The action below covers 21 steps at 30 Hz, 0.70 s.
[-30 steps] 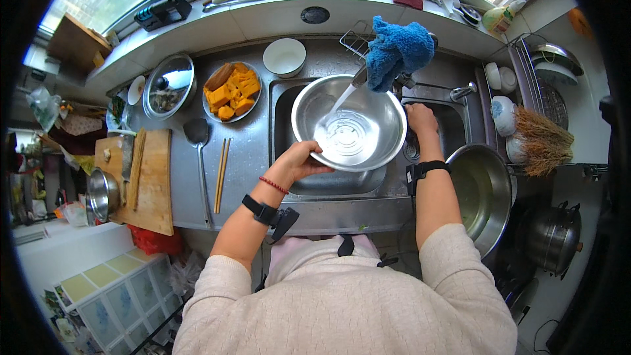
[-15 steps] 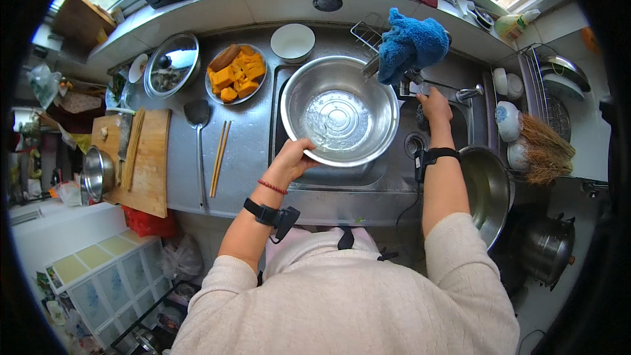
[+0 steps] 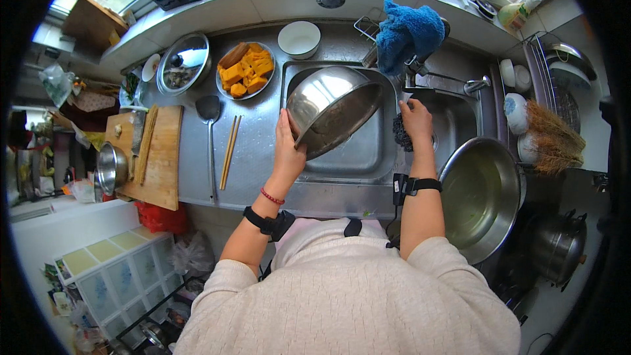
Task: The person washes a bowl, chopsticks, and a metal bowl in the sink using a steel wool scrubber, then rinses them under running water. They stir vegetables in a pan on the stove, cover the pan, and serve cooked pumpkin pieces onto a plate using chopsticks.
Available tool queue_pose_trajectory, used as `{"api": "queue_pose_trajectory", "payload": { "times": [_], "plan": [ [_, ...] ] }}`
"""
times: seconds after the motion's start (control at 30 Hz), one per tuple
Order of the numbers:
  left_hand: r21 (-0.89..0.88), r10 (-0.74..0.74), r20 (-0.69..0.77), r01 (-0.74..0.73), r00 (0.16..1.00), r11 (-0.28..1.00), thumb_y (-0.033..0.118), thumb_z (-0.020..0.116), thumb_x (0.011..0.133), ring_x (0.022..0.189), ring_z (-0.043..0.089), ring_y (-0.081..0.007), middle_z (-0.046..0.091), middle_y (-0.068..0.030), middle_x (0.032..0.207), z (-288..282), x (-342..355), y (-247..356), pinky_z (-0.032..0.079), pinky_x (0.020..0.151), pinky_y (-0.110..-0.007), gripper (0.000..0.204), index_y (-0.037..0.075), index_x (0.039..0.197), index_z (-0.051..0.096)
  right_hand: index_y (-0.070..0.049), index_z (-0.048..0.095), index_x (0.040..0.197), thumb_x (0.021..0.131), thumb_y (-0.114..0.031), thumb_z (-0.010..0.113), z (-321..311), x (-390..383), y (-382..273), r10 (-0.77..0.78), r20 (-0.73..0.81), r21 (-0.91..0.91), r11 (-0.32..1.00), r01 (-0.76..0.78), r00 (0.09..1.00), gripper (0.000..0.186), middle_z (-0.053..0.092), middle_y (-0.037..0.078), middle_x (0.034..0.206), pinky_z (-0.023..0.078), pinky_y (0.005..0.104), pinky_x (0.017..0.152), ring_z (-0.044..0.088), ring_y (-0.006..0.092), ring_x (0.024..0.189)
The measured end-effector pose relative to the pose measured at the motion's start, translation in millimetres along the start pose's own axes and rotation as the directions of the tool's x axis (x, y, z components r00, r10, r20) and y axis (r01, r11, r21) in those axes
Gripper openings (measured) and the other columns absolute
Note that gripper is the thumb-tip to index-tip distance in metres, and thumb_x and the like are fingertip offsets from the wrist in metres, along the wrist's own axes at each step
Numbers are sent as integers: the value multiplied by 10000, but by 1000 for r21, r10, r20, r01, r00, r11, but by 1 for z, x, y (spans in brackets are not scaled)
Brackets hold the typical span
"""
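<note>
My left hand [image 3: 287, 146] grips the near rim of a large steel mixing bowl [image 3: 332, 113] and holds it tipped on its side over the steel sink [image 3: 368, 158], its mouth turned to the right. My right hand [image 3: 416, 120] is over the right part of the sink and holds a dark scouring pad [image 3: 401, 133], just right of the bowl. Above them a blue cloth [image 3: 407, 33] hangs over the faucet [image 3: 453, 80].
Left of the sink lie chopsticks [image 3: 229, 151], a ladle [image 3: 209, 125], a wooden cutting board [image 3: 152, 154] and a small steel bowl [image 3: 110, 167]. Behind stand a plate of orange pieces [image 3: 245, 70], a white bowl [image 3: 298, 38] and a lidded bowl [image 3: 183, 62]. A large wok [image 3: 483, 197] sits at right.
The bowl lay flat under running water with a little water in it; now my left hand has tipped it up on its side. My right hand dropped from the faucet to the pad.
</note>
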<state>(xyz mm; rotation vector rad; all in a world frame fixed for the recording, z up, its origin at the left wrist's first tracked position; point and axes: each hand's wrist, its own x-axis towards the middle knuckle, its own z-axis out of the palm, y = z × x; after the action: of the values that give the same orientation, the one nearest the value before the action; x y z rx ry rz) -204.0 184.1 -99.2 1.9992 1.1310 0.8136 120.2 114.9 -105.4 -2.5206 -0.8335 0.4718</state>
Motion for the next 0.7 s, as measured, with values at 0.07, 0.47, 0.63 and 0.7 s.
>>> {"api": "queue_pose_trajectory", "payload": {
  "times": [0.07, 0.47, 0.63, 0.7],
  "plan": [
    [82, 103, -24, -101, 994, 992, -119, 564, 775, 1373, 282, -465, 275, -314, 1471, -5, -3, 9, 247, 1159, -451, 808, -64, 1478, 170, -106, 683, 1128, 880, -465, 604, 8, -2, 5, -48, 26, 25, 999, 47, 999, 443, 676, 185, 1086, 488, 456, 893, 625, 385, 1045],
    [244, 336, -37, -318, 941, 916, -149, 603, 736, 1368, 320, -455, 242, -282, 1511, -42, -18, 41, 340, 1111, -440, 875, 3, 1502, 209, -164, 723, 1021, 871, -419, 572, 17, -31, 2, -25, 120, -76, 997, 34, 992, 332, 697, 155, 1031, 510, 468, 840, 649, 368, 991],
    [204, 354, -70, -334, 933, 920, -142, 611, 732, 1379, 315, -440, 243, -257, 1525, -59, -22, 40, 343, 1113, -429, 894, 33, 1512, 210, -134, 715, 999, 878, -319, 605, 35, -32, 9, -131, -5, 382, 916, 123, 991, 247, 700, 154, 1000, 519, 452, 806, 654, 375, 956],
    [170, 386, -108, -366, 916, 915, -135, 611, 737, 1384, 310, -435, 245, -255, 1524, -63, -23, 35, 342, 1115, -425, 891, 39, 1514, 210, -87, 704, 986, 884, -208, 615, 60, -22, 10, -140, -143, 743, 639, 200, 980, 182, 699, 153, 996, 523, 442, 772, 650, 390, 941]
  ]
}}
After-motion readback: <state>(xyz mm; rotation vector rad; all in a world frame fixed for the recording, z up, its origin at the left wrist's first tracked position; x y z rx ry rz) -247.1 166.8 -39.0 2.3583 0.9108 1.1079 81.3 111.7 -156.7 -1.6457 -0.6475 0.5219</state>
